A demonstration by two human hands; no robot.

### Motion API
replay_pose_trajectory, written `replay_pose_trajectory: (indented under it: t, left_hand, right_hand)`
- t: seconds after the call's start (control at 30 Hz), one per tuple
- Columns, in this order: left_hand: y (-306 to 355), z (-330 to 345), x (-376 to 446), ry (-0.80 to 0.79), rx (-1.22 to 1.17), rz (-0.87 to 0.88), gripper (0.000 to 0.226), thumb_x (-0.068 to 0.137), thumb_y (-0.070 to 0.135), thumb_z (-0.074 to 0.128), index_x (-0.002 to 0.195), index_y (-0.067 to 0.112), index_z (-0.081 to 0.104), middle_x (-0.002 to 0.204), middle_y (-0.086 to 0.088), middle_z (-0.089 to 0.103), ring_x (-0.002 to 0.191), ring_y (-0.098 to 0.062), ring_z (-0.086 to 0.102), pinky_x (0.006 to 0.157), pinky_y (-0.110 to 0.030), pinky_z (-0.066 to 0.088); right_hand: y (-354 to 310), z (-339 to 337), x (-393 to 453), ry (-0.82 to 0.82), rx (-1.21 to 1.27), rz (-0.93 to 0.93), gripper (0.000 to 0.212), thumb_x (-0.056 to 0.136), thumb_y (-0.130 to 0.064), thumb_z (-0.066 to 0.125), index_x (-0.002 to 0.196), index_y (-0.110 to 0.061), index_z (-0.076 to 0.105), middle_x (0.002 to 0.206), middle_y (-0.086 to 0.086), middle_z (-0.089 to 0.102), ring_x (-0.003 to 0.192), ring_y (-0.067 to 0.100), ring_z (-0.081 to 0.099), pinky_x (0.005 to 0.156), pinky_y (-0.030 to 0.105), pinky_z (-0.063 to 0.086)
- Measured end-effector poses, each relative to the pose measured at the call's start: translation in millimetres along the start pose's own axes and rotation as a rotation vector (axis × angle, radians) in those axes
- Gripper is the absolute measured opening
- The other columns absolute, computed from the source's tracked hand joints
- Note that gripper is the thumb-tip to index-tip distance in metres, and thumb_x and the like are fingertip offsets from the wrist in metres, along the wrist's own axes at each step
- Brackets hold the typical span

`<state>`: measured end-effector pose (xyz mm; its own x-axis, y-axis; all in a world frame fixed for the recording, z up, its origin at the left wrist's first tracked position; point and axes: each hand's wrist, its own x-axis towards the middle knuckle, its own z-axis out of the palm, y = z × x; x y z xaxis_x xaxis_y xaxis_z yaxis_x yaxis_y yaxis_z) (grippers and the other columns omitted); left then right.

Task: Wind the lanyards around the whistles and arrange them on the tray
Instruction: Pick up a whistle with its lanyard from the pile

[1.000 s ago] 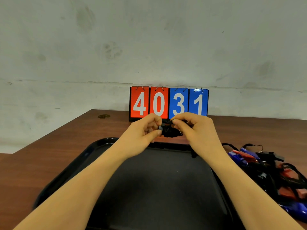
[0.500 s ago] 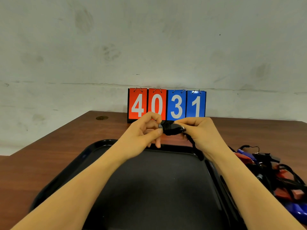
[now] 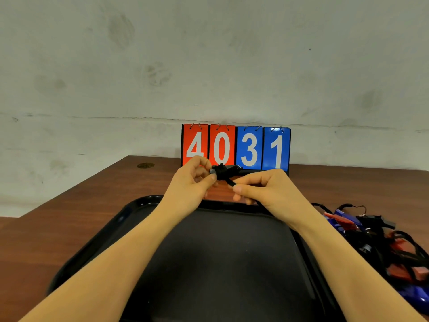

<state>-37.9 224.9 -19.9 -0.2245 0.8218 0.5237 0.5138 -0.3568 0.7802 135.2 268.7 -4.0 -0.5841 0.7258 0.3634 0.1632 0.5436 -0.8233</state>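
Observation:
A black whistle (image 3: 224, 171), partly wrapped in its black lanyard, is held above the far edge of the black tray (image 3: 130, 219). My left hand (image 3: 191, 183) pinches the whistle's left end between thumb and fingers. My right hand (image 3: 264, 190) pinches the black lanyard (image 3: 230, 181) just below and right of the whistle, and the cord runs taut from the whistle into that grip. The tray's dark floor lies bare beneath my forearms.
A tangled pile of red, blue and black whistles with lanyards (image 3: 380, 240) lies on the brown table (image 3: 69, 219) right of the tray. A flip scoreboard reading 4031 (image 3: 235, 147) stands at the table's back edge against the grey wall.
My right hand has drawn away from the whistle, down and to the right, pulling a short length of lanyard out from it. My left hand keeps its pinch on the whistle.

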Motion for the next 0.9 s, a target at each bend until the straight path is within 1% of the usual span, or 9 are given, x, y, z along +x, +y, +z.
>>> replay_pose_trajectory:
  t: [0.13,0.23,0.3,0.37,0.43,0.53,0.63,0.73,0.9]
  left_hand:
    - [-8,-1,3,0.027,0.147,-0.003,0.009,0.090,0.013,0.055,0.091,0.020,0.049,0.081,-0.003,0.065,0.064,-0.005,0.054,0.061,-0.012,0.038]
    - [-10,-1,3,-0.003,0.218,0.018,0.013,0.091,0.013,0.054,0.091,0.024,0.047,0.083,-0.005,0.063,0.064,-0.004,0.052,0.061,-0.008,0.041]
    - [-11,-1,2,-0.047,0.252,0.038,0.013,0.091,0.013,0.053,0.092,0.025,0.047,0.084,-0.004,0.062,0.060,0.001,0.049,0.060,-0.002,0.039]
    - [-11,-1,1,-0.091,0.275,0.054,0.012,0.091,0.014,0.053,0.097,0.023,0.049,0.086,-0.002,0.062,0.063,-0.001,0.051,0.062,-0.003,0.040]
    - [-10,-1,1,-0.113,0.288,0.072,0.012,0.091,0.016,0.053,0.101,0.023,0.050,0.087,0.001,0.062,0.068,-0.005,0.052,0.063,-0.008,0.042]
    - [-7,-1,-1,-0.145,0.287,0.109,0.013,0.091,0.016,0.053,0.101,0.024,0.049,0.085,0.006,0.059,0.069,-0.004,0.051,0.065,-0.010,0.039]
    - [-5,0,-3,-0.174,0.299,0.146,0.013,0.092,0.016,0.052,0.100,0.026,0.048,0.084,0.011,0.055,0.070,-0.001,0.050,0.067,-0.008,0.042]
    - [-2,0,-5,-0.193,0.312,0.170,0.014,0.092,0.015,0.052,0.099,0.026,0.046,0.083,0.013,0.053,0.071,0.001,0.050,0.069,-0.002,0.040]
    - [2,0,-7,-0.224,0.279,0.175,0.016,0.092,0.015,0.052,0.097,0.029,0.047,0.087,0.011,0.057,0.075,-0.002,0.055,0.072,-0.005,0.043]
  right_hand:
    - [-1,0,0,-0.030,-0.090,-0.038,0.010,0.086,-0.018,0.062,0.090,-0.023,0.070,0.074,-0.008,0.070,0.068,0.000,0.060,0.073,0.013,0.049]
    - [2,4,0,0.074,-0.371,-0.160,0.013,0.089,-0.020,0.057,0.099,-0.023,0.066,0.088,-0.014,0.063,0.084,-0.002,0.057,0.077,0.009,0.044]
    - [5,7,1,0.136,-0.531,-0.287,0.014,0.091,-0.018,0.054,0.101,-0.016,0.064,0.099,-0.008,0.060,0.092,0.004,0.055,0.084,0.017,0.046]
    - [8,8,2,0.171,-0.592,-0.328,0.014,0.093,-0.016,0.052,0.102,-0.013,0.063,0.104,-0.003,0.060,0.096,0.009,0.056,0.086,0.023,0.048]
    - [8,8,2,0.202,-0.572,-0.292,0.015,0.093,-0.017,0.051,0.103,-0.013,0.062,0.100,-0.004,0.061,0.095,0.006,0.054,0.084,0.013,0.045]
    - [7,8,2,0.271,-0.477,-0.257,0.014,0.092,-0.015,0.053,0.101,-0.013,0.064,0.090,-0.009,0.058,0.084,-0.002,0.052,0.075,-0.001,0.038]
    - [7,8,3,0.324,-0.373,-0.201,0.013,0.090,-0.013,0.056,0.097,-0.013,0.068,0.084,-0.013,0.058,0.078,-0.005,0.053,0.073,0.003,0.042]
    - [8,6,4,0.329,-0.254,-0.122,0.012,0.088,-0.013,0.060,0.094,-0.015,0.070,0.079,-0.011,0.061,0.078,0.001,0.056,0.074,0.009,0.045]
    - [7,0,4,0.304,-0.046,-0.050,0.013,0.082,-0.014,0.067,0.077,-0.025,0.068,0.073,-0.010,0.065,0.068,0.005,0.059,0.057,0.013,0.047]
